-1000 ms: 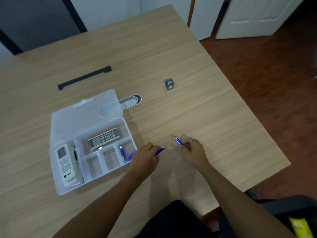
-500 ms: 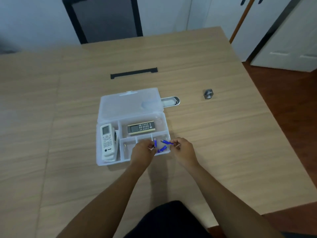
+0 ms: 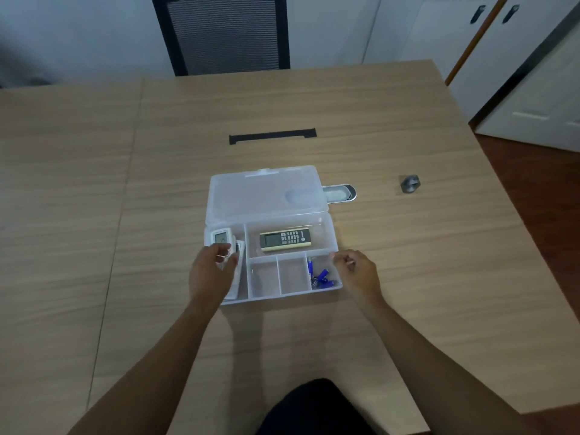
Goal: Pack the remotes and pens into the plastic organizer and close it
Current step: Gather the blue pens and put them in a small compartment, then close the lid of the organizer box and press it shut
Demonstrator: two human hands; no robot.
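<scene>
The clear plastic organizer (image 3: 293,276) lies open in the middle of the table, its lid (image 3: 260,197) folded flat to the back. A white remote (image 3: 221,236) stands in the left compartment, with a second one beside it, mostly hidden. A beige remote (image 3: 285,240) lies in the large back compartment. Several blue pens (image 3: 322,277) sit in the front right compartment. My left hand (image 3: 212,274) hovers over the white remote with curled, parted fingers. My right hand (image 3: 357,271) is at the organizer's front right corner, empty.
A small oval metal tin (image 3: 340,193) pokes out from behind the lid on the right. A grey metal piece (image 3: 409,184) lies further right. A black strip (image 3: 272,135) is set in the wooden table (image 3: 408,277). A mesh chair (image 3: 226,32) stands at the far edge.
Both hands carried blue pens to the organizer and dropped them into the front right compartment. My left hand then moved left over the white remote. The view swung to centre on the organizer.
</scene>
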